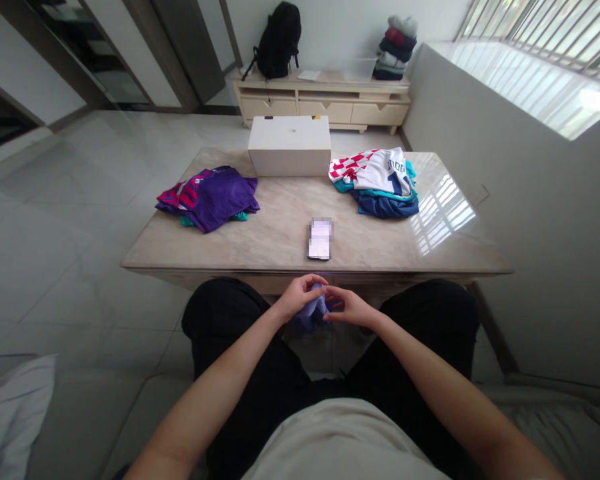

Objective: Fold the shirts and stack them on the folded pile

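Note:
A small crumpled lavender cloth (313, 311) hangs between my hands, just in front of the table's near edge and above the gap between my knees. My left hand (303, 295) is closed on its upper part, thumb and fingers pinching the fabric. My right hand (347, 305) has its curved fingers closed on the cloth's right side, with the fingertips of both hands almost meeting. The cloth's lower end is dim and blurred, so its exact kind does not show. On the table just beyond my hands lies a phone (321, 240) with a lit screen.
The marble-look table (280, 220) bears a purple-and-red pile of shirts (215, 197) at left, a white box (290, 150) at the back, and folded jerseys (380, 180) at right. Behind stands a low cabinet (325, 110) with a black backpack (280, 43) and stacked clothes (396, 50).

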{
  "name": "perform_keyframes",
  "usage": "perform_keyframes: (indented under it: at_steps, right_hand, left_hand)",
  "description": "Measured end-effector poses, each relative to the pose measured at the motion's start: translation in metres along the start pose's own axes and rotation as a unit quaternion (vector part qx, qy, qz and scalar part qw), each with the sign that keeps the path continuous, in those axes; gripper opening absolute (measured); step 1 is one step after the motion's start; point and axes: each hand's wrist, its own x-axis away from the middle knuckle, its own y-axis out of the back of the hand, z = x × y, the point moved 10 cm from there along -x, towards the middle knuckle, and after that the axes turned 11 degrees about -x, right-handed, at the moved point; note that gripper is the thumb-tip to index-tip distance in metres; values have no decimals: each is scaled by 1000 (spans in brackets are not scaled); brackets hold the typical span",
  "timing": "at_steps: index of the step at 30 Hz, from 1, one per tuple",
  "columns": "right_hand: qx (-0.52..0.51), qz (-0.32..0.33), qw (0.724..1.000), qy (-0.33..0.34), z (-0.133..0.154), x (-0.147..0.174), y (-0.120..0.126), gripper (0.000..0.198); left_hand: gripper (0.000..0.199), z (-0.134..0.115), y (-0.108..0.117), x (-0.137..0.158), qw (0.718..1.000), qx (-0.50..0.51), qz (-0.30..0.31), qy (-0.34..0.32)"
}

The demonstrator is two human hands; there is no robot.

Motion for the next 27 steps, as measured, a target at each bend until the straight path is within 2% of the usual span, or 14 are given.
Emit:
perform_keyframes:
  at_steps: [4,7,10,13,16,20,23,25,27]
  right_hand:
    - [17,-64,998,15,-1,-6,18,49]
    - [37,-108,993,28,9,-6,33,33]
    - [65,-170,982,42,22,-1,49,29]
    - [82,-205,974,54,30,3,56,30]
    - [87,-206,973,58,33,4,55,30]
    - [83,-201,974,66,36,4,52,31]
    - [79,-191,976,72,37,3,50,32]
    - [79,-180,978,73,37,3,47,33]
    - [82,-164,980,72,37,4,42,33]
  left_hand:
    - [46,2,-5,1,1000,1,30,3]
    - [45,3,-2,-1,1000,-26,12,-4]
    - [52,4,2,-3,999,-37,-11,-4]
    - [65,12,-3,-4,999,-26,18,22]
    - [61,20,-8,-5,996,-74,48,32]
    - [43,23,-5,-8,976,-214,46,6]
    - [39,24,-4,-9,966,-256,42,3]
    - [42,21,-5,-9,952,-305,32,-15]
    - [44,14,-6,-9,926,-375,11,-49]
